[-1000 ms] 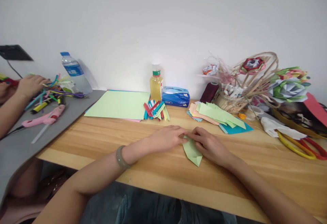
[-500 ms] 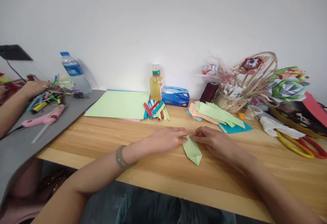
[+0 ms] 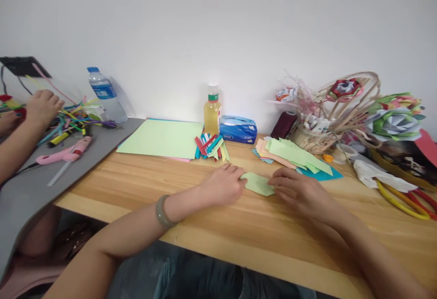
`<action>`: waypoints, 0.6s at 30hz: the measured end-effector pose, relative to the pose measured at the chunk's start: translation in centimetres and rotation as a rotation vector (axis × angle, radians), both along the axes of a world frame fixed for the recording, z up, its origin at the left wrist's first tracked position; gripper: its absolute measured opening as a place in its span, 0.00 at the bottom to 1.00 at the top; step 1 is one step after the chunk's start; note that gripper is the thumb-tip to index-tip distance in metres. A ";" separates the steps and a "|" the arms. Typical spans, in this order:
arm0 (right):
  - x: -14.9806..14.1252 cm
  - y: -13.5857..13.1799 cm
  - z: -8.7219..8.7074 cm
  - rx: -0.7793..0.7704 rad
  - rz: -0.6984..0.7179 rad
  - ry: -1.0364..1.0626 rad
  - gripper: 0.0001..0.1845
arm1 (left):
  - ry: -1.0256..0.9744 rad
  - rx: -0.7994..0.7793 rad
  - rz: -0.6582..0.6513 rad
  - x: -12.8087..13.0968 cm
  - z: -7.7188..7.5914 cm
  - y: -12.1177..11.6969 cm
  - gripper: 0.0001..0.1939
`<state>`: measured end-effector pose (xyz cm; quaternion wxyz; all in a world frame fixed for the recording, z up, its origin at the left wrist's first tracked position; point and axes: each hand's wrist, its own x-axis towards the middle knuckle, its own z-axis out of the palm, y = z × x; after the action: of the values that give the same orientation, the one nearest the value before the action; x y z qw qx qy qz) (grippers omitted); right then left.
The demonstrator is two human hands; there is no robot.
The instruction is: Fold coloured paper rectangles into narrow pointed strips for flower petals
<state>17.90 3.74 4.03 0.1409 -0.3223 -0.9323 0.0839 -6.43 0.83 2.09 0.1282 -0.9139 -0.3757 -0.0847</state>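
Observation:
A small folded piece of light green paper [image 3: 258,184] lies crosswise between my hands, just over the wooden table [image 3: 191,219]. My left hand [image 3: 223,184] pinches its left end with thumb and fingers. At the other end, my right hand [image 3: 297,190] has its fingertips closed on the paper's right edge. Behind my right hand rests a fanned pile of green and peach paper pieces [image 3: 290,153] on a blue sheet. Folded paper strips [image 3: 211,146] in several colours sit beyond my left hand.
Large green sheets [image 3: 164,137], a juice bottle [image 3: 212,112] and a blue tissue pack [image 3: 238,129] stand along the wall. Scissors [image 3: 403,201] and paper flowers [image 3: 392,124] are at right. At left, a co-worker's hand [image 3: 44,105] is near a pink glue gun [image 3: 66,152].
The green paper has turned from pointing toward me to lying sideways. My right hand has moved from its top to its right end. The co-worker's hand has lifted, and the view has shifted slightly.

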 end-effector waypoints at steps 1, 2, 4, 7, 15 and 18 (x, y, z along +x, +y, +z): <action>-0.1 0.0 -0.1 -0.040 0.014 0.006 0.11 | -0.009 0.010 0.002 0.0 0.0 0.1 0.13; -0.2 0.0 -0.2 -0.074 0.019 0.007 0.11 | -0.019 0.015 -0.002 -0.1 -0.1 0.2 0.13; -0.4 0.1 -0.5 -0.123 -0.001 0.007 0.12 | -0.040 0.019 -0.013 -0.2 -0.2 0.5 0.14; -0.5 0.5 -1.2 -0.170 -0.059 0.033 0.12 | -0.064 0.015 -0.045 -0.3 -0.5 0.9 0.14; -0.5 1.1 -2.0 -0.203 -0.090 0.060 0.07 | -0.063 0.074 -0.138 -0.1 -1.0 1.6 0.12; -0.4 1.0 -1.9 -0.190 -0.075 0.048 0.06 | -0.028 0.128 -0.147 0.0 -1.2 1.7 0.13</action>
<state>17.49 4.77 2.16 0.1351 -0.3665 -0.9038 0.1745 -6.43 2.53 0.85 0.1744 -0.9278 -0.3031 -0.1303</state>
